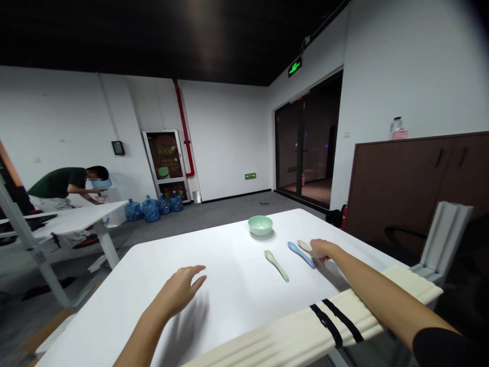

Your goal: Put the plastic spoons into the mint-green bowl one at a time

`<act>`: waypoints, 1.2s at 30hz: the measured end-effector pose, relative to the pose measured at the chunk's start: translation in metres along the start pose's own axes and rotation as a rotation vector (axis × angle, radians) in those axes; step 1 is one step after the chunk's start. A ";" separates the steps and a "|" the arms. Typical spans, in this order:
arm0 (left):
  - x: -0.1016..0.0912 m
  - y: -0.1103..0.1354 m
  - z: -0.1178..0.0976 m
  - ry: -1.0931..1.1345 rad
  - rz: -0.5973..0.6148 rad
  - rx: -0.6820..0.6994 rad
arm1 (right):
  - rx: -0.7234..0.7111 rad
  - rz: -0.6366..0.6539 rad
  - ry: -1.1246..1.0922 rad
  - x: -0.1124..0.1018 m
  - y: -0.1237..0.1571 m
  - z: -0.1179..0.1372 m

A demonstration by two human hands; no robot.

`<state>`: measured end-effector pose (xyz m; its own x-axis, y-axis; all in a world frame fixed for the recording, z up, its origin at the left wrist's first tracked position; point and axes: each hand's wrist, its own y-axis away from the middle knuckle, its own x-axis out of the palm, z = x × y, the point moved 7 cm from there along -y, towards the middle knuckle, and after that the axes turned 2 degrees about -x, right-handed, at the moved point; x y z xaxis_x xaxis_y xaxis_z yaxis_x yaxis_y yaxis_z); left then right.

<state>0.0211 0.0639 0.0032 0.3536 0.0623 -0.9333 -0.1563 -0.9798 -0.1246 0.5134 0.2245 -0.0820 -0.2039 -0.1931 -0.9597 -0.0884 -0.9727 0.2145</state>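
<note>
A pale green bowl (260, 225) stands near the far edge of the white table (229, 306). In front of it lie a green spoon (277, 265) and a blue spoon (301, 254). My right hand (320, 250) reaches to the right of the blue spoon, its fingers closed on the handle of a beige spoon (304, 245). My left hand (181, 291) hovers low over the bare table at the left, fingers stretched out and holding nothing.
A ribbed cream board with two black stripes (324, 321) lies along the table's near edge. A brown cabinet (416, 183) stands at the right. Another person (69, 186) bends over a second white table (64, 216) at the left. Water jugs (151, 209) sit by the far wall.
</note>
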 end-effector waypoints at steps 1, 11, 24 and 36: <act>0.000 0.000 0.000 0.002 0.000 -0.002 | -0.004 0.054 0.026 0.002 0.001 0.000; -0.002 0.002 -0.003 -0.003 -0.001 0.000 | -0.086 -0.135 0.105 -0.014 0.005 0.025; -0.005 0.003 -0.006 -0.009 0.006 -0.004 | -0.242 0.056 -0.068 -0.009 0.021 0.100; -0.008 0.005 -0.009 -0.016 0.001 -0.017 | -0.461 0.235 -0.135 0.035 0.069 0.244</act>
<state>0.0260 0.0563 0.0131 0.3390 0.0646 -0.9386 -0.1406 -0.9830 -0.1184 0.2626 0.1821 -0.0564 -0.2929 -0.4234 -0.8573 0.4061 -0.8668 0.2894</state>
